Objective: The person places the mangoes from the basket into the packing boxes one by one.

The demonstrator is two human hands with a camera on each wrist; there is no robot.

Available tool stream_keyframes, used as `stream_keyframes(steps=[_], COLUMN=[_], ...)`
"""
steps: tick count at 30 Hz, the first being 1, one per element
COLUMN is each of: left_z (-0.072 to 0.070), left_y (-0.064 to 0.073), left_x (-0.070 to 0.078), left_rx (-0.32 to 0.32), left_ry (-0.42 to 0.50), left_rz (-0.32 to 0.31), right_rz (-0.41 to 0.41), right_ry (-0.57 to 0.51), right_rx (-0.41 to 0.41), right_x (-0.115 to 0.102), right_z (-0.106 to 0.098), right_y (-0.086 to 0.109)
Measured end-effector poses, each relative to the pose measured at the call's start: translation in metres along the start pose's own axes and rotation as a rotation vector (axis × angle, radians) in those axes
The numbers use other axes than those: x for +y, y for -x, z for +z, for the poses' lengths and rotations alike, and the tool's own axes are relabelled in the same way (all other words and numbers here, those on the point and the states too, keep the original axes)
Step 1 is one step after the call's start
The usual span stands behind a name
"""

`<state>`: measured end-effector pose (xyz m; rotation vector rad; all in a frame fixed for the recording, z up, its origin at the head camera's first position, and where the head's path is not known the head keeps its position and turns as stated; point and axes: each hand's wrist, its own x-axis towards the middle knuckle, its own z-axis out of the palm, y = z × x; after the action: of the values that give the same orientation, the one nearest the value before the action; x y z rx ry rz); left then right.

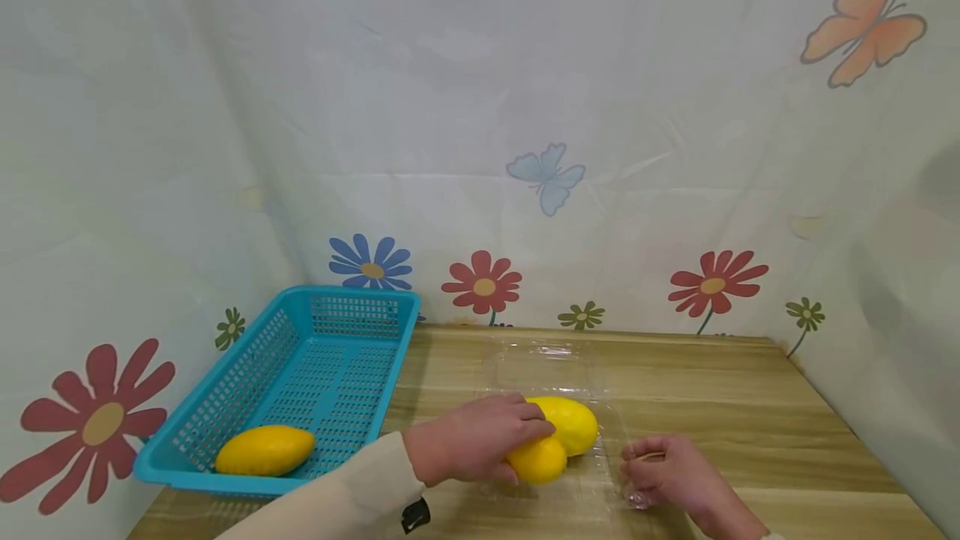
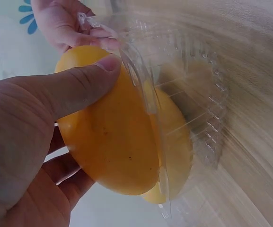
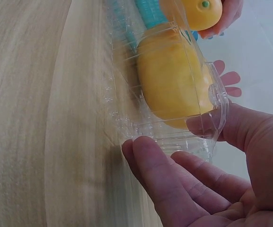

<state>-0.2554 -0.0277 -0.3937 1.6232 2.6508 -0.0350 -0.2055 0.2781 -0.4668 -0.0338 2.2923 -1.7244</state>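
Note:
My left hand [image 1: 483,436] grips a yellow-orange mango [image 1: 538,461], thumb on one side and fingers round the other, as the left wrist view shows. A green stem spot marks its end in the right wrist view. The mango is at the near left part of a clear plastic clamshell box [image 1: 536,369], whose lid lies folded back. Inside the box sits another yellow mango-like fruit [image 3: 169,75], right beside the held one. At the box's right edge, my right hand [image 1: 671,473] pinches the clear rim between thumb and fingers.
A blue perforated basket [image 1: 341,357] stands on the left, with one more mango [image 1: 266,450] at its near end. Wood-grain tabletop [image 1: 750,407] extends to the right of the box. A flower-printed cloth [image 1: 420,107] hangs behind and at the sides.

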Motion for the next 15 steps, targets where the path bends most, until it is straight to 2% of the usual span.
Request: stream_keyframes(steps=[15], left_z=[0.0029], left_y=[-0.0038], left_x=[0.0034], left_rx=[-0.048], left_ry=[0.014], left_rz=[0.010], right_rz=[-0.001], right_ry=[-0.004], right_rx=[0.000], right_x=[0.0002], right_z=[0.0005], right_y=[-0.0008])
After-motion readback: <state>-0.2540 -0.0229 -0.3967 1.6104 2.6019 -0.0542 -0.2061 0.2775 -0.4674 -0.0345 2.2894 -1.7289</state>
